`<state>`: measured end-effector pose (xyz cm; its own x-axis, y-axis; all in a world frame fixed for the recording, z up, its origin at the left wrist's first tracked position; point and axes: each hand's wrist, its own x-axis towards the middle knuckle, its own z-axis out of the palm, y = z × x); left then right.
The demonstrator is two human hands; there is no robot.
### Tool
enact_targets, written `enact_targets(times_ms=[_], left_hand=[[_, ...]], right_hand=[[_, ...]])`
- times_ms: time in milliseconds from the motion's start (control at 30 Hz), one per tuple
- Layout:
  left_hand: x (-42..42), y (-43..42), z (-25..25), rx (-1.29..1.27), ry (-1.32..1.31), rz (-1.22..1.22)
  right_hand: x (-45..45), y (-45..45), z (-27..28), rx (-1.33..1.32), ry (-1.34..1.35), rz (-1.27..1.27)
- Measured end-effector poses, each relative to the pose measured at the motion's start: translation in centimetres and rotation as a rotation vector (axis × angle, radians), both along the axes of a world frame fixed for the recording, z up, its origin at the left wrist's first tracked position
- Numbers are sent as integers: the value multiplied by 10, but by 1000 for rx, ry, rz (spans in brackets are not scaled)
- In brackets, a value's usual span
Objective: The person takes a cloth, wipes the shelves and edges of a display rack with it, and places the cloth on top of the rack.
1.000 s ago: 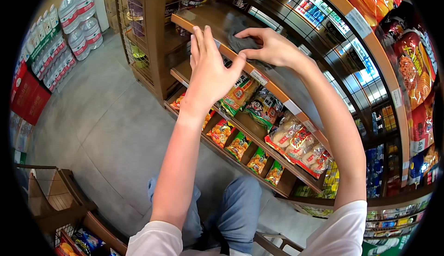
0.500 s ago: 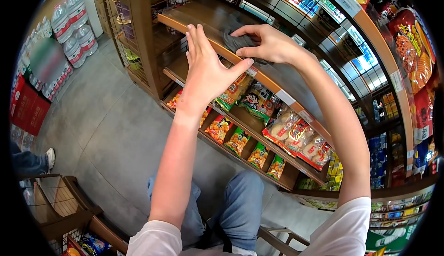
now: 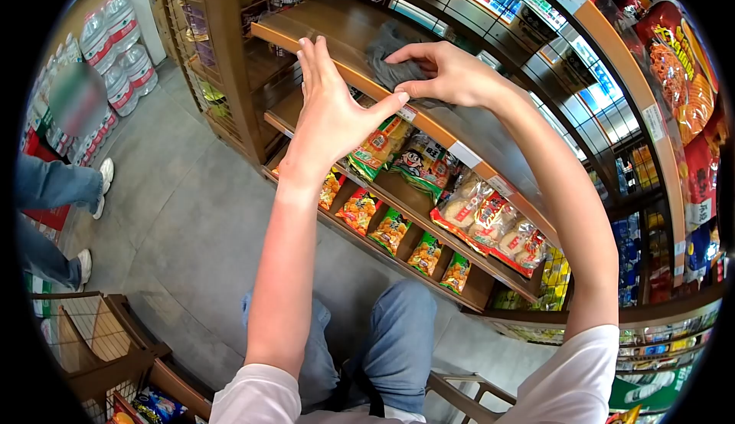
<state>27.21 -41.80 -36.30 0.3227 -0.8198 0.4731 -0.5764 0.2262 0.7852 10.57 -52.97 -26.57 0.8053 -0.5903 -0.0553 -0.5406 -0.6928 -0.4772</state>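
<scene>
My right hand [image 3: 448, 78] grips a dark grey cloth [image 3: 388, 50] that lies crumpled on the brown upper shelf [image 3: 325, 22]. At the orange front edge of that shelf, my left hand [image 3: 331, 110] is open, fingers stretched up and thumb pointing toward the cloth. Its fingertips are at the edge, and it holds nothing. Below the hands, a lower shelf carries green snack bags [image 3: 425, 165] and clear-and-red bags of round crackers [image 3: 490, 217]. The lowest tier has small orange and green snack packets [image 3: 390, 230] in compartments.
A person in jeans [image 3: 57, 183] and white shoes stands at the left. Packs of large water bottles [image 3: 119, 52] are behind. A brown rack [image 3: 134, 363] is at lower left, a chair-like frame [image 3: 467, 393] beside my knees, and large chip bags [image 3: 677, 79] at the right.
My view has shifted slightly, and the shelf appears further left. A person's legs have come into view at the left. The cloth stays in my right hand; my left hand remains open at the edge.
</scene>
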Motion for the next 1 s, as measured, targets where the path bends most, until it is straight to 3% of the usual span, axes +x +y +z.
enact_targets(times_ms=[1000], left_hand=[[-4,-1,0,-56,54,-13]], right_hand=[[-54,37,7,116,36,-112]])
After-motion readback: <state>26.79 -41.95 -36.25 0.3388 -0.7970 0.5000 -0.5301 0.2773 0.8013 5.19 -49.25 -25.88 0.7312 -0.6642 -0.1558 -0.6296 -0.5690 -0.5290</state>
